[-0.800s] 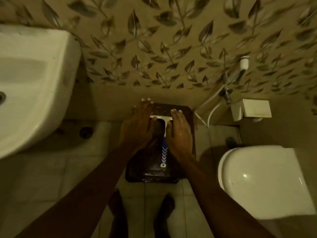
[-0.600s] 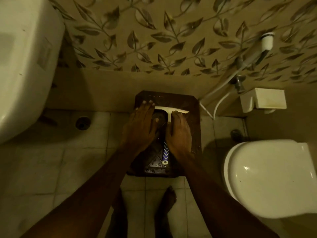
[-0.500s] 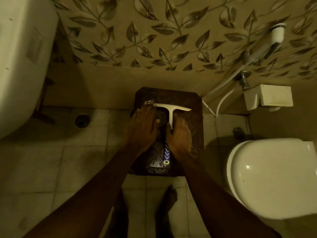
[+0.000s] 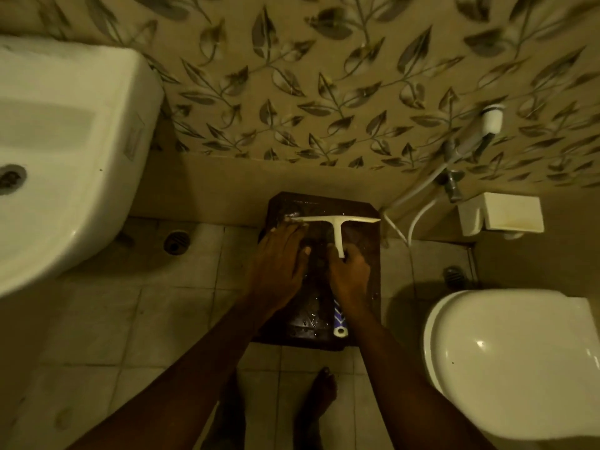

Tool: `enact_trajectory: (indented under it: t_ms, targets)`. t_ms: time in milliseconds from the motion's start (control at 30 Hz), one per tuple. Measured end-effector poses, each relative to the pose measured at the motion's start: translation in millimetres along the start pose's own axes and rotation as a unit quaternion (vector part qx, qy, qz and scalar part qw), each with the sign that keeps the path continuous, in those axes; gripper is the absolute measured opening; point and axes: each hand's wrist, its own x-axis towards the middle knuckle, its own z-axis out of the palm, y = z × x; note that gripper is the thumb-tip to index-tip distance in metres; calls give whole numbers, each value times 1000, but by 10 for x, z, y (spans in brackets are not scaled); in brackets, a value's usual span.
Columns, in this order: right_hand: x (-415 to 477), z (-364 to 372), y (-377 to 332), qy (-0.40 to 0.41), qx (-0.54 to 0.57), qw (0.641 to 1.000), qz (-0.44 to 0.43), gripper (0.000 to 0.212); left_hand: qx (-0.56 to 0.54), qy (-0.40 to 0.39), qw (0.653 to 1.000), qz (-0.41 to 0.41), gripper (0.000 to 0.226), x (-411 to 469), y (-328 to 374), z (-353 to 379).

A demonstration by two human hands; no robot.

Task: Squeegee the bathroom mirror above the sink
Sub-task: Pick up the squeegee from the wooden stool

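Observation:
A white T-shaped squeegee (image 4: 337, 222) lies on a dark wet stool (image 4: 367, 241) against the wall. Its blade runs left to right near the stool's far edge, and its blue and white handle end (image 4: 340, 319) points toward me. My right hand (image 4: 349, 276) is curled around the handle's middle. My left hand (image 4: 279, 264) lies flat on the stool, fingers spread, fingertips touching the blade's left end. The white sink (image 4: 65, 157) is at the left. No mirror is in view.
A closed white toilet (image 4: 513, 362) stands at the right. A hand sprayer with hose (image 4: 487, 125) and a white soap holder (image 4: 506, 216) hang on the leaf-patterned wall. A floor drain (image 4: 176, 242) sits under the sink. My bare feet (image 4: 319, 397) are on the tiled floor.
My right hand has closed around the squeegee's handle, where before it lay flat beside it. The blade now shows fully beyond my fingers. The view has swung left, so more of the sink shows.

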Motion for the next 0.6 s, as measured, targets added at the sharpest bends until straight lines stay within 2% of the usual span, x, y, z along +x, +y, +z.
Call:
enact_trajectory:
  t_ms: [200,333,600]
  targets:
    - [-625,-519,-731,-9,59,996,-61,23,11,78,997,-14,38,-279,579,-768]
    - [-1015,-724,-1227,-24,81,990,-114,24,36,144,989,-20,40,-476,815,-1310]
    - [-1821,-435,-2018,-32,156,971,-179,22,43,242,969,-27,36,-841,620,-2439]
